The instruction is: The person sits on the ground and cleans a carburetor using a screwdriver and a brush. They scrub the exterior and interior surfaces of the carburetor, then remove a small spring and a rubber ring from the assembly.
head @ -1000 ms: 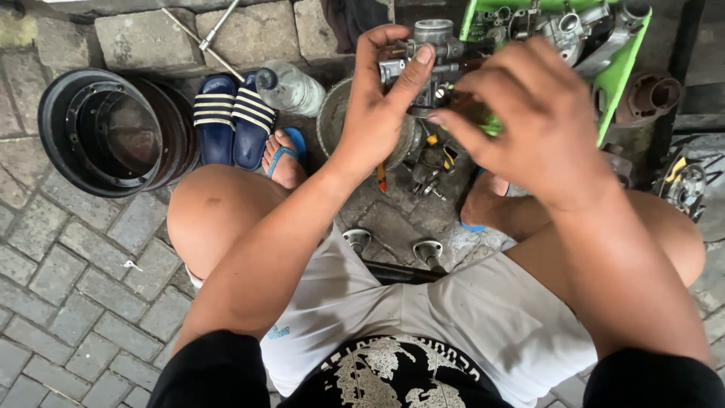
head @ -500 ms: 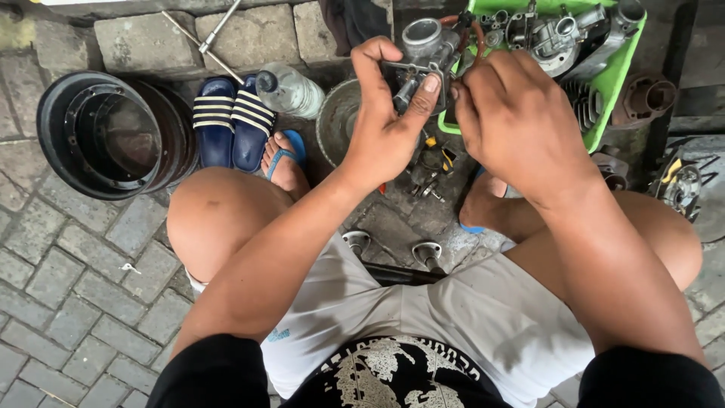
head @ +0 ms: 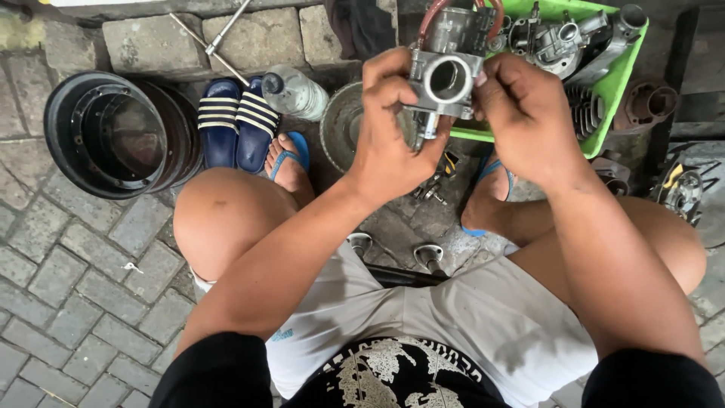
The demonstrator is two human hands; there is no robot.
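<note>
Up front, over the paving: you hold a grey metal carburetor [head: 445, 75] in both hands, raised above your knees, its round bore facing the camera.
Left hand [head: 393, 147]: closed around the carburetor's left side and underside, thumb up along the body, fingers curled over the top left corner.
Right hand [head: 529, 113]: closed on the right side, thumb tip pressed at the rim of the bore; fingers wrap behind, hidden.
Hidden: lower part of the carburetor sits behind your left palm; can't tell what the right fingers touch at the back.
Hose: a reddish hose [head: 434, 15] loops off the top, cut by the upper frame edge.
Green tray [head: 619, 75]: behind your right hand, at the far edge of the paving, holding engine parts [head: 559, 38]; its left part is blocked by the carburetor and hand.
Metal bowl [head: 340, 125]: just left of your left hand, half covered by it.
Small parts [head: 430, 189]: on the ground under your left wrist, too dark to name.
Far left: black wheel rim [head: 113, 132], blue striped slides [head: 234, 121], clear bottle [head: 294, 91] lying beside them.
Change: half a second ago the carburetor sat higher and more side-on; now it's lower and turned so the bore faces you, right hand shifted from covering the front to its right side.
</note>
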